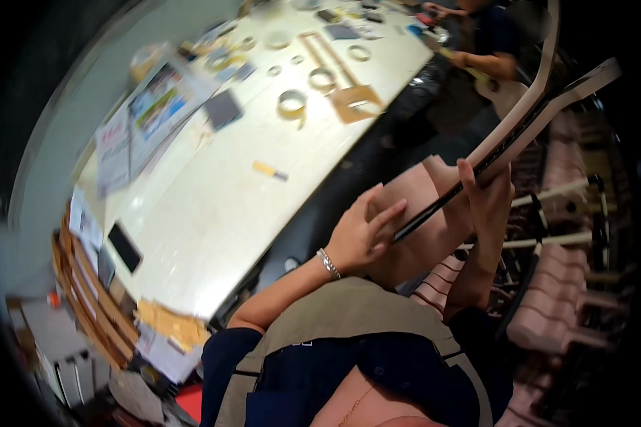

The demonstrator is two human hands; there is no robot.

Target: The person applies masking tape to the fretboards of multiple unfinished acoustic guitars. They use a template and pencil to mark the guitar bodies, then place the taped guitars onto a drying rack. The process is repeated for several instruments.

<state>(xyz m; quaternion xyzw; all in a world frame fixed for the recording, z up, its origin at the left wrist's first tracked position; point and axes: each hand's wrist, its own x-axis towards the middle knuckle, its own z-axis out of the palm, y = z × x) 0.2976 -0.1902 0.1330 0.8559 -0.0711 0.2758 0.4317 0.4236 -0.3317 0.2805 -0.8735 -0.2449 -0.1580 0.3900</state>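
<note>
The left hand [360, 238], a silver bracelet [327, 263] at its wrist, lies with fingers spread and loosely curled against the near end of a long wooden guitar neck [520, 124], its fingertips touching the dark upper face where the piece ends; it rests on the wood rather than clamping it. The right hand [488, 199] is closed around the same neck a little farther up, fingers wrapped over the top edge and the palm beneath, so the piece is held firmly there. The guitar neck itself is pale wood with a dark fingerboard and runs from the two hands up and away toward the upper right, off the table, its far end widening into a flat pale headstock. A sheet of tan sandpaper [413, 199] or similar material sits under the neck's near end, between the two hands. To the left of the neck lies a large pale worktable [214, 213], tilted in this view. On it, well apart from the neck, are several rolls of tape [292, 103], a flat wooden template [356, 99], printed paper sheets [157, 107] and a small yellow cutter [269, 170]. Beyond the neck's far end another person [484, 43] in a dark top works at the table's far edge.
</note>
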